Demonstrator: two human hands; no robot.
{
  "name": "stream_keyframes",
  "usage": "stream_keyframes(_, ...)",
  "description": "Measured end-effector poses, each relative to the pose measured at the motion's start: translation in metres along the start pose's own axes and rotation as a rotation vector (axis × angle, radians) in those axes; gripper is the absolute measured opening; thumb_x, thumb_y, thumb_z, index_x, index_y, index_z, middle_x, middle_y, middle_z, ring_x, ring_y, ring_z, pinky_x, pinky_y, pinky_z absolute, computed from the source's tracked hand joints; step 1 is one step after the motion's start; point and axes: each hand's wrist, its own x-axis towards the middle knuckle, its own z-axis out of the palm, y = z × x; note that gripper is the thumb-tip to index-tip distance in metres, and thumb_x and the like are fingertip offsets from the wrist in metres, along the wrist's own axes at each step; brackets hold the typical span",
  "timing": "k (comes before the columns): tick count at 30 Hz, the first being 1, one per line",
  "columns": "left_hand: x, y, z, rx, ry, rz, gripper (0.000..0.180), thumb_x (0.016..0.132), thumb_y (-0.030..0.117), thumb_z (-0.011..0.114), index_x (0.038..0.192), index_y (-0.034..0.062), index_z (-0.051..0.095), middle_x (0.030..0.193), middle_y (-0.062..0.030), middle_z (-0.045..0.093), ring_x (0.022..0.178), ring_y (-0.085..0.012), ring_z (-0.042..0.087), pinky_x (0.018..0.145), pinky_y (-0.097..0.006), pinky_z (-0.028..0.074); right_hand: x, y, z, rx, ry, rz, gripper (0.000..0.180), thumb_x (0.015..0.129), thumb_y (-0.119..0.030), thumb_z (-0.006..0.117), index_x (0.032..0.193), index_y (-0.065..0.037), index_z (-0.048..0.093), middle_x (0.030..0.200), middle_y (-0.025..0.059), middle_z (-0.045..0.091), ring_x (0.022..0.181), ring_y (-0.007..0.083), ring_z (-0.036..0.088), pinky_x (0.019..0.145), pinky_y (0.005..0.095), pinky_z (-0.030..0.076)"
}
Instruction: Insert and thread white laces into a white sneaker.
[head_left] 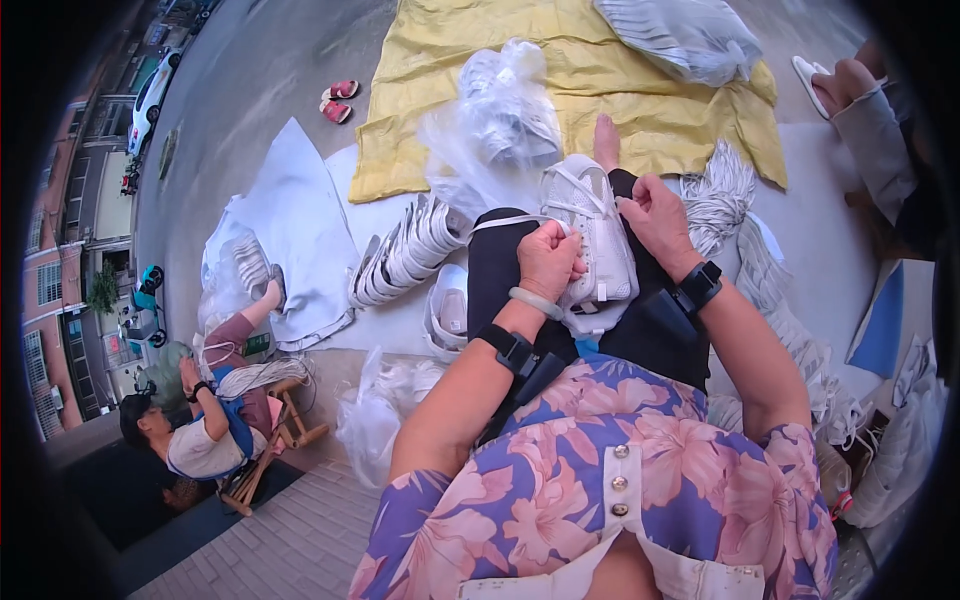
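A white lace-up shoe [604,262] lies on my lap, over my dark trousers, its toe pointing away from me. My left hand [548,262] is closed at the shoe's left side, pinching a flat white shoelace [505,222] that trails left across my thigh. At the shoe's right side, my right hand [658,222] is raised with thumb and fingers pressed together. Whatever it may pinch is too small to make out. Laces cross over the upper, and part of the shoe's left side is hidden behind my left hand.
A row of nested white shoe parts [405,255] lies left of me; a bundle of white laces [720,200] is to the right. Ahead, plastic-bagged pieces [505,105] rest on a yellow sheet [640,100]. Another person [215,430] sits at left, and someone's leg [870,130] shows at right.
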Motion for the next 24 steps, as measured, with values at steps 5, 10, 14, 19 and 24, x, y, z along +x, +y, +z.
stream_keyframes(5,-0.002,-0.006,0.004,-0.046,-0.004,0.002,0.007,0.083,0.008,0.059,0.077,0.0031,0.057,0.061,-0.0014,0.056,0.045,-0.0068,0.054,0.038,-0.019,0.043,0.053,-0.023,0.012,-0.339,-0.011,-0.403,0.044,0.073,-0.037,0.062,0.104,-0.007,0.055,0.103,0.0147,0.059,0.102,0.0313,0.052,0.087,0.0404,0.039)
stream_keyframes(10,-0.003,-0.006,0.004,-0.025,0.013,-0.014,0.011,0.082,0.006,0.059,0.072,0.0035,0.055,0.061,-0.0012,0.056,0.045,-0.0067,0.054,0.038,-0.019,0.042,0.091,-0.066,0.055,-0.743,-0.446,-0.413,0.040,0.071,-0.035,0.061,0.102,-0.010,0.057,0.086,0.0108,0.063,0.097,0.0295,0.057,0.092,0.0516,0.026)
stream_keyframes(14,0.000,-0.008,-0.002,-0.053,0.019,-0.023,0.014,0.081,0.006,0.059,0.068,0.0050,0.052,0.060,-0.0008,0.054,0.044,-0.0069,0.054,0.037,-0.019,0.042,0.103,-0.066,0.075,-0.762,-0.610,-0.281,0.030,0.069,-0.023,0.059,0.097,-0.013,0.061,0.091,0.0067,0.066,0.083,0.0210,0.061,0.096,0.0549,0.016)
stream_keyframes(19,-0.001,-0.001,-0.013,-0.152,-0.072,-0.045,0.006,0.084,0.009,0.058,0.081,0.0042,0.058,0.063,-0.0007,0.057,0.046,-0.0051,0.052,0.040,-0.017,0.042,0.109,-0.044,0.036,0.486,-0.449,0.169,0.019,0.076,-0.009,0.057,0.094,-0.009,0.062,0.081,0.0029,0.064,0.073,0.0123,0.059,0.066,0.0274,0.044)
stream_keyframes(24,-0.004,-0.001,-0.017,-0.234,-0.042,-0.037,0.007,0.085,0.010,0.058,0.084,0.0032,0.058,0.065,-0.0030,0.059,0.047,-0.0062,0.053,0.041,-0.017,0.043,0.077,0.020,-0.030,1.006,0.067,0.416,0.014,0.082,-0.009,0.058,0.096,-0.007,0.060,0.081,0.0010,0.062,0.074,0.0085,0.059,0.065,0.0240,0.046)
